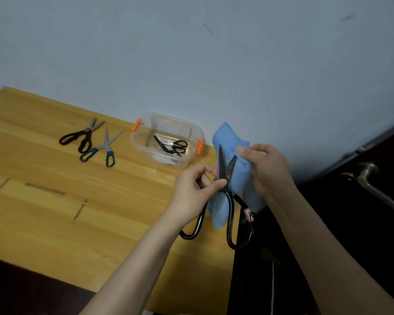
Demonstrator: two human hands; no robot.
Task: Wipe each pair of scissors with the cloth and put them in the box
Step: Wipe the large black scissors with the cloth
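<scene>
Large black scissors [223, 169]: right of centre in the frame, held above the table's right edge; long axis near vertical, blades slightly parted with tips toward the top of the frame, the two handle loops hanging toward the bottom.
Left hand [191, 192]: thumb and fingers pinch these scissors close to the pivot.
Right hand [268, 169]: fingers curled round the blue cloth [237, 178], thumb on its front face.
Cloth position: behind and around the blades, draping down between the handles.
Clear box [146, 153]: upper centre, on the table against the wall, orange clips at both ends.
Small black scissors [172, 146]: inside the box, tip toward the upper left, handles to the right.
Black-handled scissors [82, 135]: left of the box, blades open toward the upper right.
Teal-handled scissors [105, 148]: just beside them, blades open and pointing upward.
Wooden table [55, 212]: fills the lower left.
</scene>
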